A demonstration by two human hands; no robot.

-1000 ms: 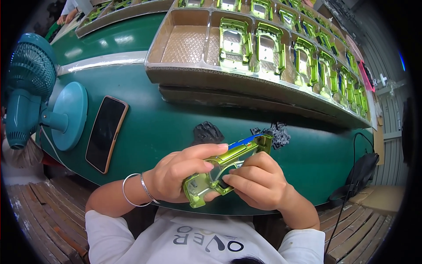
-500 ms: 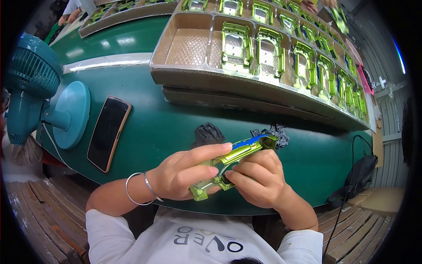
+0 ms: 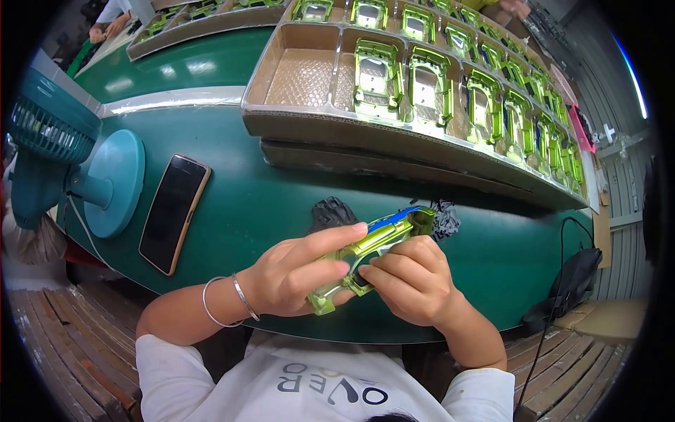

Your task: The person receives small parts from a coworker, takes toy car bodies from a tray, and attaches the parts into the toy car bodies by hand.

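I log both hands as occupied: the left hand (image 3: 292,271) grips one green frame (image 3: 383,239) by its left part, while the right hand (image 3: 415,285) pinches its lower side, thumb and fingertips at a dark spot I cannot resolve. The frame is tilted, blue strip (image 3: 397,219) uppermost, held over the near part of the green tabletop (image 3: 492,260). Step in hand, my reading: fingertip work on the frame, the left hand steadying. I judge the next move calls for a firm left hold and fine right-hand pressure, without flexing the rim

Count: one frame in hand; two heaps of small parts, one black (image 3: 333,214), one grey (image 3: 446,222), pieces uncountable; one phone (image 3: 174,214); one fan (image 3: 53,126); two bangles (image 3: 243,299). Frames in the near tray (image 3: 316,128) overlap too much to total
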